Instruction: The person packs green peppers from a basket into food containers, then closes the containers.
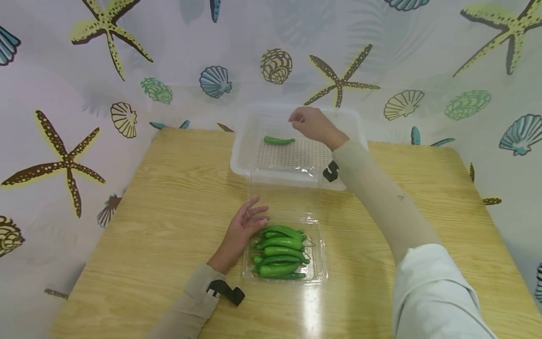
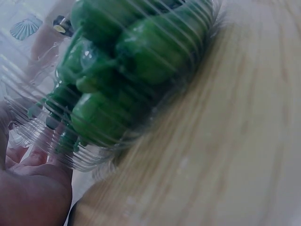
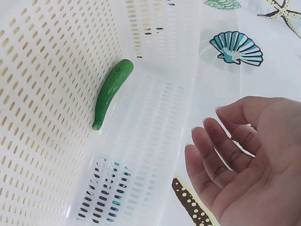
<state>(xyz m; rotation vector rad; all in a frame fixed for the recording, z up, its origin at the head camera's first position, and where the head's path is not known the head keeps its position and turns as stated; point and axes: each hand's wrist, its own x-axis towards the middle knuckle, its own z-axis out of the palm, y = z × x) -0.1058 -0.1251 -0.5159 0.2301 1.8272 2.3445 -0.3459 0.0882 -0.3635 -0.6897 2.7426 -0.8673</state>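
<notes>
One green pepper (image 1: 279, 141) lies by itself in the white perforated basket (image 1: 235, 162) at the back of the table. Over the basket's far side hovers my right hand (image 1: 315, 126); its fingers bend loosely, and the right wrist view shows nothing in them. Several more green peppers (image 1: 280, 252) lie side by side in a clear plastic clamshell box (image 1: 320, 278) with its lid (image 1: 288, 193) folded back toward the basket. My left hand (image 1: 240, 233) rests at the box's left side, fingers mostly straight, thumb beside the upper peppers. In the left wrist view, the ribbed plastic wall partly covers its fingers.
Everything stands on a wood-grain table (image 1: 182, 188). A white cloth (image 1: 169, 47) printed with shells and starfish hangs behind and beside it. The lid's far edge overlaps the basket's near rim.
</notes>
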